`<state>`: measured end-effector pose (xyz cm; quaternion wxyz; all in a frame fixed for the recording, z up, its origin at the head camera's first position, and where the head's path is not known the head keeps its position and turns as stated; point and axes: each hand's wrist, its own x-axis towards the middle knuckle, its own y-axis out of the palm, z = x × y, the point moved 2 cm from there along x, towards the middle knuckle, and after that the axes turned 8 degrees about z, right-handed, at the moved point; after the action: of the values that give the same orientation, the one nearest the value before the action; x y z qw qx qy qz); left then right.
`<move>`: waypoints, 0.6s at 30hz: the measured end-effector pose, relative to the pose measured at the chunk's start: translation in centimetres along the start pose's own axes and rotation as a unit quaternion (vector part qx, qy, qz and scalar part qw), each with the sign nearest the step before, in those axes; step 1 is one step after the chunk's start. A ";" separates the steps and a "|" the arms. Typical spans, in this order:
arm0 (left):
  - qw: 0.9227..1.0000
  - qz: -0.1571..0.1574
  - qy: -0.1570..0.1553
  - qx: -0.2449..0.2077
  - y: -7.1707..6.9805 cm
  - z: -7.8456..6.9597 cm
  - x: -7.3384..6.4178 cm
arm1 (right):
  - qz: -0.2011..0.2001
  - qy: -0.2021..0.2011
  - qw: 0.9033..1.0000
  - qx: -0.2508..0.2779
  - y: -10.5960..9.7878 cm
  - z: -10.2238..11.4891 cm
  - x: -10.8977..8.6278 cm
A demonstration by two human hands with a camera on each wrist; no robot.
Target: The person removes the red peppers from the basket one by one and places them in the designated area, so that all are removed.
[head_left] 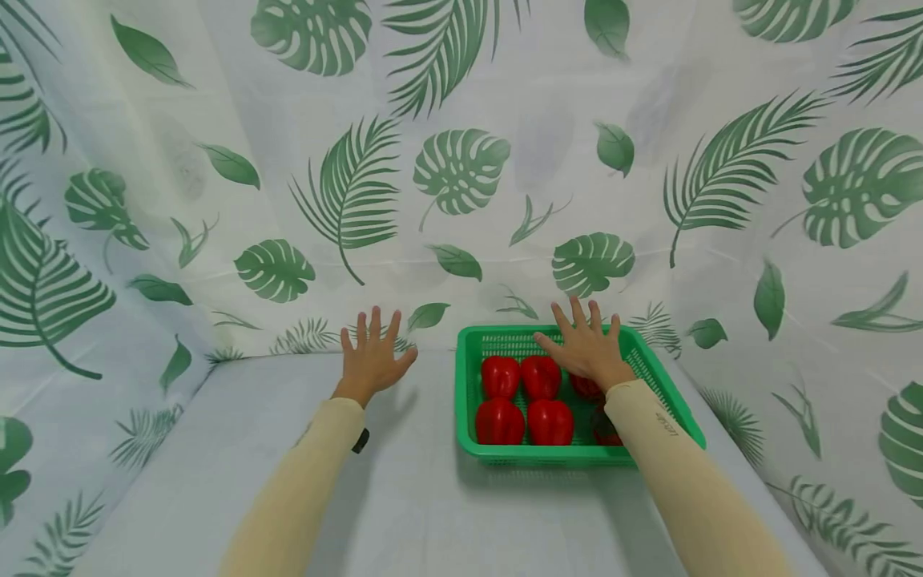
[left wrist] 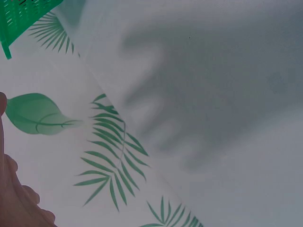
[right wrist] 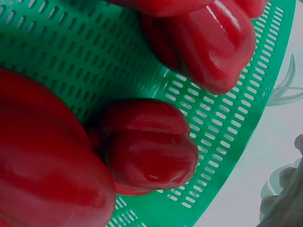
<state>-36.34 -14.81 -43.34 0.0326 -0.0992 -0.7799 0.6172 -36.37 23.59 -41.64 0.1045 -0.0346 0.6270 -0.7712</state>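
Several red bell peppers [head_left: 500, 422] sit in a green plastic basket [head_left: 555, 460] with slotted walls, right of the middle. Above the basket's right part, my right hand [head_left: 587, 353] spreads its fingers and holds nothing; its hand and sleeve hide some of the peppers. In the right wrist view a bell pepper [right wrist: 149, 146] lies near the slotted wall, and fingertips [right wrist: 286, 179] show at the right edge. Left of the basket, my left hand [head_left: 371, 361] is spread over the white table, its shadow falling below. Its fingers [left wrist: 19, 194] show at the left wrist view's edge.
The white table [head_left: 209, 465] meets a white curtain [head_left: 505, 104] printed with green leaves, which closes off the back and both sides. A small black object [head_left: 360, 441] shows at the left wrist's sleeve.
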 end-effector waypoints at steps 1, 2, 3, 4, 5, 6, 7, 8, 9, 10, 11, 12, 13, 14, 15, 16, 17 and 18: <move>1.000 0.000 0.001 0.000 0.0 0.0 0.0 | -0.001 -0.001 1.000 0.002 0.0 0.1 0.0; 1.000 0.001 0.000 0.001 0.0 0.1 -0.1 | -0.001 -0.002 1.000 0.004 0.1 0.1 -0.1; 1.000 0.001 0.000 0.002 0.0 0.1 -0.1 | -0.001 -0.004 1.000 0.005 0.2 0.1 0.0; 1.000 0.001 0.000 0.003 -0.1 0.1 -0.1 | -0.005 -0.007 1.000 0.004 0.1 0.1 0.0; 1.000 0.000 0.001 0.003 -0.2 0.1 -0.1 | -0.006 -0.008 1.000 0.004 -0.1 0.2 0.0; 1.000 -0.001 0.000 0.004 -0.3 0.0 -0.1 | -0.008 -0.010 1.000 0.006 -0.3 0.2 0.0; 1.000 -0.004 0.001 0.003 -0.5 0.0 -0.1 | -0.009 -0.011 1.000 0.005 -0.6 0.3 0.0; 1.000 -0.006 0.001 0.003 -0.6 -0.1 -0.2 | -0.011 -0.012 1.000 0.005 -0.8 0.2 0.0; 1.000 -0.008 0.002 0.004 -0.7 -0.2 -0.2 | -0.013 -0.013 1.000 0.004 -1.0 0.2 -0.1; 1.000 -0.008 0.002 0.004 -0.8 -0.3 -0.3 | -0.013 -0.013 1.000 0.006 -1.3 0.2 -0.2; 1.000 -0.009 0.002 0.005 -0.8 -0.4 -0.3 | -0.014 -0.014 1.000 0.008 -1.5 0.1 -0.4; 1.000 -0.009 0.003 0.004 -0.9 -0.5 -0.3 | -0.015 -0.016 1.000 0.013 -1.7 -0.1 -0.5; 1.000 -0.009 0.004 0.003 -0.9 -0.6 -0.4 | -0.016 -0.017 1.000 0.015 -1.8 -0.3 -0.7; 1.000 -0.010 0.005 0.002 -1.0 -0.8 -0.4 | -0.015 -0.018 1.000 0.019 -1.9 -0.6 -1.0; 1.000 -0.008 0.006 0.003 -1.0 -0.9 -0.4 | -0.014 -0.018 0.999 0.024 -2.1 -0.8 -1.3; 1.000 -0.008 0.008 0.003 -1.0 -1.1 -0.4 | -0.014 -0.019 0.999 0.031 -2.1 -1.3 -1.4; 1.000 -0.007 0.011 -0.001 -1.0 -1.3 -0.4 | -0.013 -0.016 0.999 0.033 -2.2 -1.6 -1.7; 1.000 -0.007 0.013 -0.003 -1.0 -1.4 -0.4 | -0.011 -0.015 0.999 0.038 -2.3 -1.9 -2.1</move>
<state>-35.81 -13.73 -42.02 0.0475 -0.1017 -0.7819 0.6133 -34.92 26.25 -39.59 0.1072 -0.0490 0.5952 -0.7949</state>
